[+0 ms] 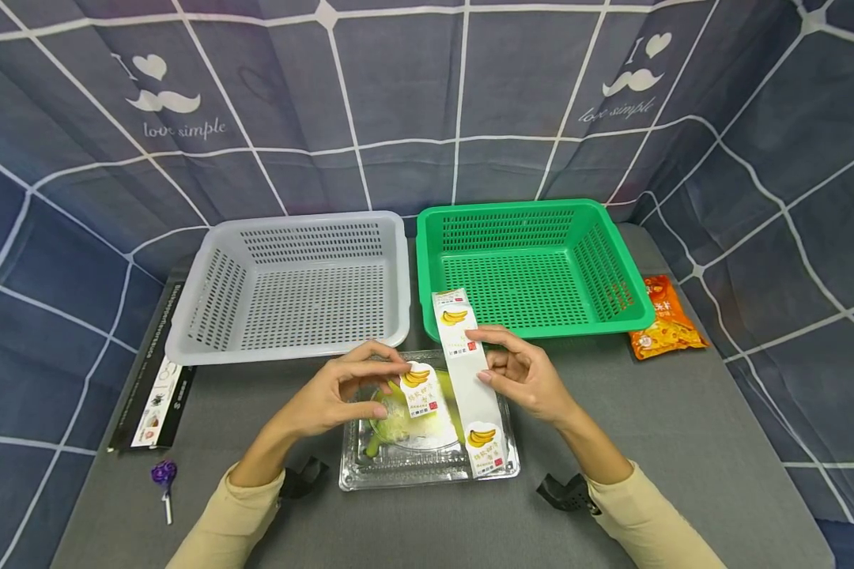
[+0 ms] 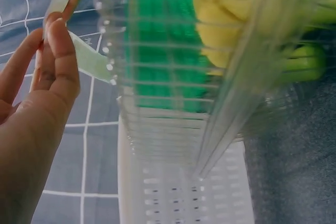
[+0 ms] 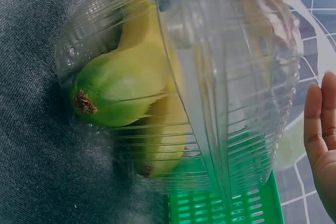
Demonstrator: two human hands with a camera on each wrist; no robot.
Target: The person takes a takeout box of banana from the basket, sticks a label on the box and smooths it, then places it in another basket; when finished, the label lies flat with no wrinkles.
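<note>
My left hand (image 1: 349,387) pinches a small white sticker (image 1: 421,399) with a banana picture, held over the lid of a clear plastic box (image 1: 366,476). From the right, my right hand (image 1: 530,375) grips a long white strip of labels (image 1: 470,379) between thumb and fingers. Banana-printed labels show near both ends of the strip, with a bare white stretch between them. The strip lies slanted across the box's right part. Through the box walls, the right wrist view shows yellow and green fruit (image 3: 121,87).
Behind the box stand a light grey basket (image 1: 292,356) and a green basket (image 1: 534,328). An orange snack packet (image 1: 665,320) lies at the right. At the left are a long black box (image 1: 138,379) and a purple lollipop (image 1: 164,474).
</note>
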